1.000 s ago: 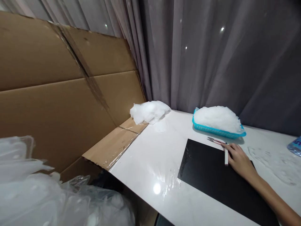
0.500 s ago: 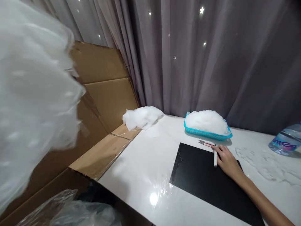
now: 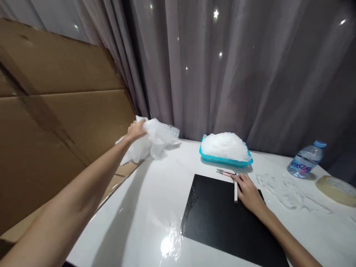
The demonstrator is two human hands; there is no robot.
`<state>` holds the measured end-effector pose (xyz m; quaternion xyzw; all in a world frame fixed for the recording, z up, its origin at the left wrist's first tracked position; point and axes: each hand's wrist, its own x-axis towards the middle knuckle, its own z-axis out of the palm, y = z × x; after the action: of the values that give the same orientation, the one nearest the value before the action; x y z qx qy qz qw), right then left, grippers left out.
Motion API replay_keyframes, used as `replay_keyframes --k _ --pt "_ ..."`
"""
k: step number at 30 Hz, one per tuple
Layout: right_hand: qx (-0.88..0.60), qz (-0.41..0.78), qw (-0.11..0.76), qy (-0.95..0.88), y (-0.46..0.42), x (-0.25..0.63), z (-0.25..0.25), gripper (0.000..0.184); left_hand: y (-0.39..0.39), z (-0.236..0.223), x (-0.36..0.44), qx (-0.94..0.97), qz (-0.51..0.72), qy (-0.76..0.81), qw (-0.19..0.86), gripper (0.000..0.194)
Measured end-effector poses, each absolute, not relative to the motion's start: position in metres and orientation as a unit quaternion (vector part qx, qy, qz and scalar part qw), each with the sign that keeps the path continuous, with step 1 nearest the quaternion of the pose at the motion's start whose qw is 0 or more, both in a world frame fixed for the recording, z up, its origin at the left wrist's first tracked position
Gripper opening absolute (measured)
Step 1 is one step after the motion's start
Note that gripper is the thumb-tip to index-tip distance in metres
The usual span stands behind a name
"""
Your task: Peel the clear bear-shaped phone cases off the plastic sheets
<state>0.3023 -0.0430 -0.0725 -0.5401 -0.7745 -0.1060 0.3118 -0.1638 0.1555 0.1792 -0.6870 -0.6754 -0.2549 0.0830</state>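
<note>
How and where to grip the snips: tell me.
Take the snips by the handle end, probably from the right: they lie flat, slightly open blades pointing left, and the right hand is at the handle end.

Beyond the left grip (image 3: pixel 137 129), we see a grey curtain (image 3: pixel 230 85) hanging in deep folds across the back, paler up to the grip's left. Small star-shaped bright spots (image 3: pixel 216 14) dot it above the grip, most of them to its right. Left of the grip, we have a big brown cardboard panel (image 3: pixel 83 115) standing like a wall, creased across, with a darker slanting strip. Right of the grip and nearer us spreads a glossy white table (image 3: pixel 151 185), where we notice a round glare (image 3: pixel 167 245) and a long soft shadow (image 3: pixel 118 222).
</note>
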Motion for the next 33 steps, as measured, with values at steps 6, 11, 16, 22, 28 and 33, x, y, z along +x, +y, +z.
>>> replay_keyframes --k 6,11,16,22,28,33 --pt "-0.546 -0.088 0.305 -0.775 -0.044 0.305 -0.073 0.046 0.174 0.165 -0.159 -0.663 -0.206 -0.714 0.092 0.082" --pt "-0.546 -0.070 0.300 -0.779 -0.045 0.309 -0.072 0.045 0.141 0.144 -0.159 -0.673 -0.233 -0.691 0.126 0.072" --pt "-0.548 -0.073 0.302 -0.776 -0.047 0.310 -0.072 0.045 0.115 0.108 -0.156 -0.682 -0.218 -0.692 0.092 0.053" --pt "-0.545 -0.079 0.298 -0.779 -0.049 0.308 -0.070 0.046 0.096 0.056 -0.154 -0.692 -0.165 -0.701 0.045 0.063" --pt "-0.544 -0.085 0.296 -0.781 -0.048 0.308 -0.070 0.048 0.084 0.026 -0.147 -0.702 -0.166 -0.690 0.060 0.087" --pt "-0.552 -0.075 0.298 -0.775 -0.048 0.308 -0.072 0.045 0.080 0.046 -0.151 -0.707 -0.226 -0.670 0.031 0.073"
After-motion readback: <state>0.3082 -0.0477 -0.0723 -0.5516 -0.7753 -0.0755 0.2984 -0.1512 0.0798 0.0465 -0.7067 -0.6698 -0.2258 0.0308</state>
